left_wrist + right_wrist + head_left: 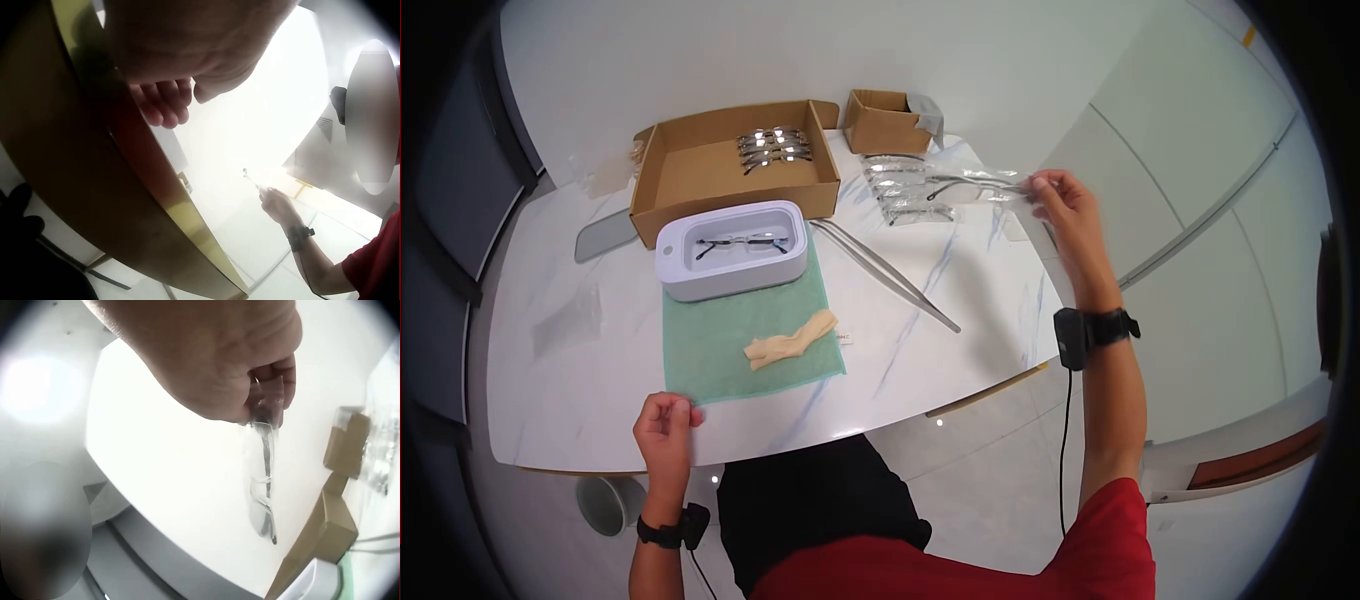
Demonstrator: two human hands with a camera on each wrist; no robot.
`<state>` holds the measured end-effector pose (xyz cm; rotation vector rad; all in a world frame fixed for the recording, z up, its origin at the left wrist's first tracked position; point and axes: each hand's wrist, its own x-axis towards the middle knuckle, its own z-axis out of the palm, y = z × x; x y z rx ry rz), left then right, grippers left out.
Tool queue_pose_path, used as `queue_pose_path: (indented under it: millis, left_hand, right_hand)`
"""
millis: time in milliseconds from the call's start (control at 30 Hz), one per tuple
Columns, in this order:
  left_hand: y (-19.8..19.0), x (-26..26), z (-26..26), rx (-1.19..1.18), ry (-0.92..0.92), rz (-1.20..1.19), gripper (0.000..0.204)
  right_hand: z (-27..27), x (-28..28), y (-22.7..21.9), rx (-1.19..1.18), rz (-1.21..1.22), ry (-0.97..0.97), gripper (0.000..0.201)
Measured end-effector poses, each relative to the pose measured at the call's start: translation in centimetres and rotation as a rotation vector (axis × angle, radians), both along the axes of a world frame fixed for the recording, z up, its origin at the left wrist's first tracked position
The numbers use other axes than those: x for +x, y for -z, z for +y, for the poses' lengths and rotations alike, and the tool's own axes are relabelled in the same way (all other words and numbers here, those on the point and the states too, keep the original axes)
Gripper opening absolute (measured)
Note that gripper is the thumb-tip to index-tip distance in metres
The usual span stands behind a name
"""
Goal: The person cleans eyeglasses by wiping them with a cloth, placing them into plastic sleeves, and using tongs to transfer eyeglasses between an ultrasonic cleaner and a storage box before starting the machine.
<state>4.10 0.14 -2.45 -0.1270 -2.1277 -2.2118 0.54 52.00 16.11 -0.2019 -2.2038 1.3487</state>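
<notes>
My right hand (1065,215) pinches one end of a clear plastic sleeve (1000,183) between thumb and fingers, raised over the right part of the table. Inside the sleeve is a pair of eyeglasses (267,469), dark-tipped and folded. More bagged eyeglasses (915,213) lie just left of it. Loosely curled and holding nothing, my left hand (665,430) is at the table's front edge, close to the corner of a green cloth (710,365). On that cloth stands a white ultrasonic cleaner (735,280), its basin holding another pair of eyeglasses (743,243).
Behind the cleaner, a cardboard box (675,170) contains several eyeglasses (775,150). A smaller carton (885,122) stands to its right. Long metal tweezers (890,275) and a crumpled beige cloth (790,340) lie nearer me. A grey lid (605,235) and clear plastic (568,320) are at left.
</notes>
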Motion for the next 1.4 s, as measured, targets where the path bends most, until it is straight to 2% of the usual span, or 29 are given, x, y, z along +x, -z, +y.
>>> queue_pose_path:
  millis: [67, 133, 267, 367, 400, 467, 567, 867, 1000, 1300, 1367, 1400]
  left_hand:
    - [0.0, -0.1, -0.2, -0.026, 0.000, -0.010, 0.006]
    - [0.1, -0.1, -0.1, -0.036, -0.008, -0.010, 0.006]
    - [0.6, 0.1, 0.0, -0.068, -0.011, 0.000, 0.007]
    - [0.5, 0.2, 0.1, -0.082, -0.016, 0.000, 0.007]
    - [0.6, 0.2, 0.2, -0.089, -0.021, -0.010, 0.007]
    - [0.7, 0.2, 0.2, -0.106, -0.022, 0.004, 0.008]
    - [0.5, 0.4, 0.4, -0.144, -0.023, 0.010, 0.008]
    - [0.6, 0.2, 0.5, -0.179, -0.054, -0.002, 0.009]
    - [0.5, 0.3, 1.0, -0.211, -0.076, -0.005, 0.012]
    - [0.9, 0.1, 0.7, -0.206, -0.069, -0.009, 0.011]
    - [1.0, 0.2, 0.4, -0.223, -0.073, -0.007, 0.013]
    - [0.9, 0.2, 0.5, -0.210, -0.072, -0.011, 0.011]
  right_hand:
    - [3.0, -1.8, 3.6, -0.024, -0.034, -0.024, 0.015]
    - [4.1, -3.3, 7.0, 0.019, -0.176, -0.039, 0.015]
    - [5.9, -6.3, 12.6, 0.014, -0.204, -0.015, 0.017]
    - [7.3, -8.3, 15.2, 0.187, -0.216, -0.010, 0.018]
    - [7.0, -8.4, 14.8, 0.183, -0.205, -0.006, 0.018]
    - [5.8, -8.3, 13.7, 0.394, -0.365, 0.082, 0.018]
    - [6.7, -9.2, 15.3, 0.491, -0.318, 0.109, 0.018]
    - [7.1, -9.4, 15.7, 0.479, -0.324, 0.206, 0.018]
    - [7.6, -10.1, 16.4, 0.487, -0.265, 0.199, 0.018]
    - [6.8, -10.4, 16.1, 0.439, -0.354, 0.188, 0.022]
    - [6.6, -10.2, 16.4, 0.574, -0.273, 0.313, 0.026]
    - [6.2, -10.0, 16.3, 0.576, -0.276, 0.309, 0.026]
